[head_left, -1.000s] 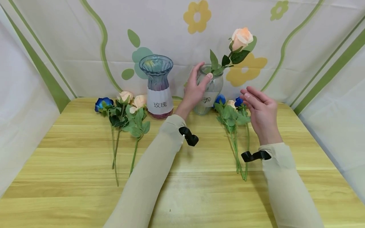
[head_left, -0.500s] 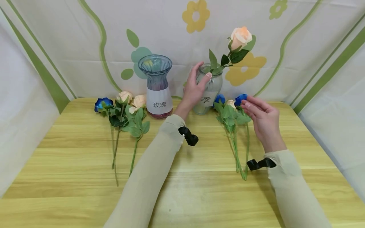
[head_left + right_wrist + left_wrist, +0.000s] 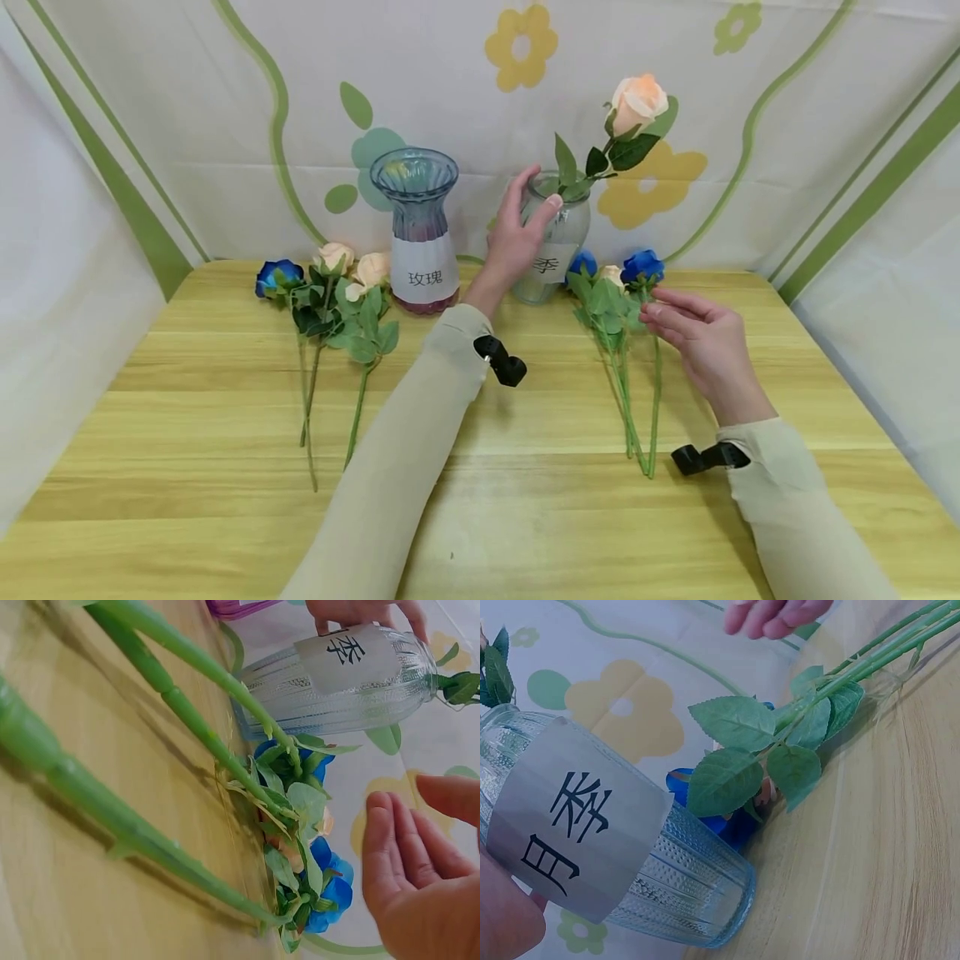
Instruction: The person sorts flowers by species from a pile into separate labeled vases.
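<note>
My left hand grips the clear glass vase round its neck, with the thumb at the rim. A paper label with dark characters wraps the vase. One peach rose leans rightward out of the vase mouth. Beside the vase lie two blue flowers and a peach one, with leafy green stems pointing toward me. My right hand hovers over the rightmost blue rose, just below its head. In the right wrist view the thumb stands apart from the extended fingers, with nothing between them.
A blue-and-pink glass vase with a paper label stands left of the clear one. Further left lie a blue rose and two peach roses, stems toward me. A patterned cloth hangs behind the wooden table.
My right hand has come down and slightly toward me, from beside the vase to the blue rose's stem. That blue rose head has shifted a little right. My left hand keeps its grip.
</note>
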`<state>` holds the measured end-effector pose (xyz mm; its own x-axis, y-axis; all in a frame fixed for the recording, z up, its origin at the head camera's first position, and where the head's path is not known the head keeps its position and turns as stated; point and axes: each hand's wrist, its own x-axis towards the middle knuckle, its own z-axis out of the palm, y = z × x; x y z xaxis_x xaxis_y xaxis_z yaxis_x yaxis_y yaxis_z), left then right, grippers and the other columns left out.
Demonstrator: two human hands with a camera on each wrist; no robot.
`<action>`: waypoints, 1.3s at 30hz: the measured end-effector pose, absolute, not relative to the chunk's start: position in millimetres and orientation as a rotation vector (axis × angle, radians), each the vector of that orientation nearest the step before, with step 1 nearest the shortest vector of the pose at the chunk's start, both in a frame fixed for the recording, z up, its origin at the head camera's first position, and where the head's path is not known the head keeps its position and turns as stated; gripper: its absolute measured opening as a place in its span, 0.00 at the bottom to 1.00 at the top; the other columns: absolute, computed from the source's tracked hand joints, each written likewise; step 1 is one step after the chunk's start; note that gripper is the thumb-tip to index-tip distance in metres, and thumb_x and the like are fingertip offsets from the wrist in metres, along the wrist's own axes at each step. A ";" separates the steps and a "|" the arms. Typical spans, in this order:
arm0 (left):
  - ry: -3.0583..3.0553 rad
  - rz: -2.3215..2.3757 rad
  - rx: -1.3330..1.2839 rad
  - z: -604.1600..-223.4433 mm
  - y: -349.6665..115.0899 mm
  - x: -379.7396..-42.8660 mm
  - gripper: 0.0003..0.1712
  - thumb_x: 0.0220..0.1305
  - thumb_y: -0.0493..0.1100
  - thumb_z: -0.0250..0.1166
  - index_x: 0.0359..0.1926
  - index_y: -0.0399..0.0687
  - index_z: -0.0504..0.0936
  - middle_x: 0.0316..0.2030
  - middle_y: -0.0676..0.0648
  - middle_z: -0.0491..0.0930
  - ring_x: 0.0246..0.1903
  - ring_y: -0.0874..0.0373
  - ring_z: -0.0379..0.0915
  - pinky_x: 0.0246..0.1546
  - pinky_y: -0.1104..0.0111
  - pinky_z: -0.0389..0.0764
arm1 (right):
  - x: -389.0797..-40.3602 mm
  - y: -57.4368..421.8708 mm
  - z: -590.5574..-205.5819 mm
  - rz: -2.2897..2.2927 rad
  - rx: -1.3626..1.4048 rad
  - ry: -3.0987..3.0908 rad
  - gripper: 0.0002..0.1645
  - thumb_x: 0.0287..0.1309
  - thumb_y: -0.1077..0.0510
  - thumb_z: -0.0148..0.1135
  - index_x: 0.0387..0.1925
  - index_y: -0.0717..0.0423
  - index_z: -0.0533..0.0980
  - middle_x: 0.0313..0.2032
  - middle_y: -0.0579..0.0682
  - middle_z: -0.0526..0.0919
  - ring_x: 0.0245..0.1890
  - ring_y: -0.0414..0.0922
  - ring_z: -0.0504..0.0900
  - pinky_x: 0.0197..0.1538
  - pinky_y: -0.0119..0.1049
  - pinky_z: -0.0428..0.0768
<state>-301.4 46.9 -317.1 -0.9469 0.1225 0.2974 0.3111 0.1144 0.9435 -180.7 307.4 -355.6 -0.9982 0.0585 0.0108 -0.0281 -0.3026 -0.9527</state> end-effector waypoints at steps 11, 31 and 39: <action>-2.226 -1.960 -0.432 -316.6 46.8 -300.0 0.37 0.77 0.63 0.57 0.82 0.69 0.58 0.83 0.63 0.56 0.84 0.58 0.47 0.81 0.33 0.30 | -179.5 308.1 -359.8 2.302 -0.149 -2.200 0.11 0.64 0.66 0.73 0.45 0.50 0.89 0.35 0.44 0.94 0.36 0.40 0.93 0.46 0.33 0.90; -2.225 -1.958 -0.423 -313.7 47.8 -298.6 0.38 0.77 0.62 0.57 0.82 0.69 0.58 0.83 0.61 0.56 0.84 0.57 0.46 0.81 0.34 0.31 | -185.2 306.5 -364.7 1.840 -0.249 -2.720 0.31 0.70 0.55 0.70 0.67 0.69 0.75 0.34 0.30 0.90 0.41 0.35 0.91 0.50 0.31 0.89; -2.223 -1.961 -0.407 -313.4 47.2 -299.1 0.37 0.77 0.61 0.58 0.82 0.69 0.60 0.83 0.61 0.56 0.84 0.58 0.46 0.81 0.34 0.29 | -185.1 304.9 -366.7 1.714 -0.328 -2.828 0.32 0.66 0.49 0.75 0.64 0.62 0.79 0.42 0.33 0.86 0.42 0.33 0.91 0.49 0.22 0.84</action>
